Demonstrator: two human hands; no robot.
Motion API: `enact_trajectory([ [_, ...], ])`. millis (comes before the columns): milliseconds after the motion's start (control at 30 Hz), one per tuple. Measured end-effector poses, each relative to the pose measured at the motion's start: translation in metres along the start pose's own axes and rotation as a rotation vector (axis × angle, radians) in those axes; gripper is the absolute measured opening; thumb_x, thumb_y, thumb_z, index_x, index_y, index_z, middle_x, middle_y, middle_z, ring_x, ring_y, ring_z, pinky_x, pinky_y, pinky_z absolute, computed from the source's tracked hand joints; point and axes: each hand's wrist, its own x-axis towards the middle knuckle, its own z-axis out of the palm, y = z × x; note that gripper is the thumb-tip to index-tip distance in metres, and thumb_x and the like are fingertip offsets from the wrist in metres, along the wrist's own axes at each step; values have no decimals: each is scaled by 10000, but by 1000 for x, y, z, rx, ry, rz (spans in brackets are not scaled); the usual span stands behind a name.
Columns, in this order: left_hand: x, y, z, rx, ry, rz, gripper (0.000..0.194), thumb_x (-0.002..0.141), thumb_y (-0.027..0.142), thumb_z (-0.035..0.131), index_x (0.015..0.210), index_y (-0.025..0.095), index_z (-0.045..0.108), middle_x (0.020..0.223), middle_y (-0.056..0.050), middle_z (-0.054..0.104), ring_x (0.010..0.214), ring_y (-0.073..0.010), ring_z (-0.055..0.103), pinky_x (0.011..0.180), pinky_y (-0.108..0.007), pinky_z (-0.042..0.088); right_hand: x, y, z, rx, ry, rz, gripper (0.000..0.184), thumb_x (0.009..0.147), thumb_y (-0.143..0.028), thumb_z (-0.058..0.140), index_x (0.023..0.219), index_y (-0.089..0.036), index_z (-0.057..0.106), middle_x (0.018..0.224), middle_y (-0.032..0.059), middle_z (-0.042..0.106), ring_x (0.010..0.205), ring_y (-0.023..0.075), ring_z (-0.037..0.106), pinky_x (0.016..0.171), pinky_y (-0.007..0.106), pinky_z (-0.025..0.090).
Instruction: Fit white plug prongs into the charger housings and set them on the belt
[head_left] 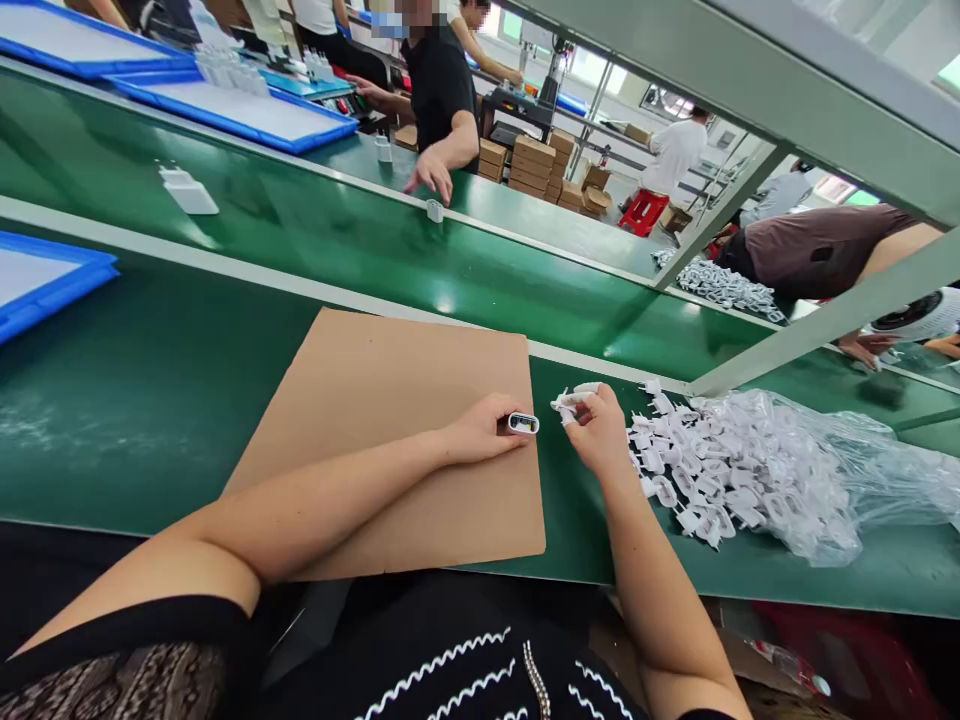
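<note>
Fingers of the left hand (480, 430) pinch a small glossy white charger body (523, 423) over flat brown cardboard (375, 420); just beside, the right hand (600, 430) grips a white plastic plug piece (574, 397), heaped white plugs (705, 470) beyond.

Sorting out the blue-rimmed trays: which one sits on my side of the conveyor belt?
The blue-rimmed tray at the left edge, partly cut off; the other trays lie across the belt.
</note>
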Motion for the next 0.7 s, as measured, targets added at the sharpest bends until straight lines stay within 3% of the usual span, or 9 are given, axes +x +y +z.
enact_trajectory([
  [133, 0, 1, 0, 10, 18, 15, 277, 834, 337, 761, 1069, 205, 694, 1049, -61, 718, 1017, -249, 623, 928, -393, 504, -9, 3, 15, 9, -20, -55, 124, 842, -174, 578, 885, -198, 692, 1160, 129, 589, 972, 228, 657, 798, 378, 601],
  [300, -1, 4, -1, 8, 10, 11, 228, 857, 331, 742, 1042, 208, 689, 1019, -58, 711, 996, -243, 617, 920, -393, 506, -15, 3, 10, 109, -100, -130, 238, 883, -236, 630, 1101, -237, 726, 1254, 107, 659, 1214, 259, 636, 1033, 438, 543],
  [400, -1, 4, -2, 1, 12, 9, 258, 853, 347, 761, 1056, 207, 687, 1008, -55, 708, 990, -240, 616, 905, -385, 510, -13, 1, 13, 173, -65, -21, 125, 919, -323, 637, 932, -234, 723, 1018, 77, 716, 1000, 233, 693, 916, 410, 570],
  [467, 0, 4, -2, -6, 10, 5, 245, 864, 358, 759, 1042, 204, 691, 1008, -59, 710, 987, -239, 618, 898, -382, 512, -11, 3, 20, 237, -31, 105, 156, 864, -379, 708, 878, -227, 676, 933, 62, 712, 884, 222, 691, 823, 388, 576],
  [567, 0, 3, -2, -26, 8, 6, 241, 873, 362, 759, 1045, 202, 705, 1040, -70, 717, 1007, -239, 629, 916, -385, 516, -8, 4, 32, 386, -28, 259, 343, 766, -424, 796, 989, -225, 627, 966, 57, 733, 879, 218, 702, 763, 353, 569],
  [700, 1, 3, -2, -39, 16, -20, 307, 840, 386, 806, 1080, 211, 730, 1082, -75, 714, 1053, -248, 630, 959, -391, 515, -5, -3, 34, 522, 5, 358, 573, 702, -452, 861, 1163, -213, 616, 896, 36, 741, 808, 198, 697, 771, 352, 578],
])
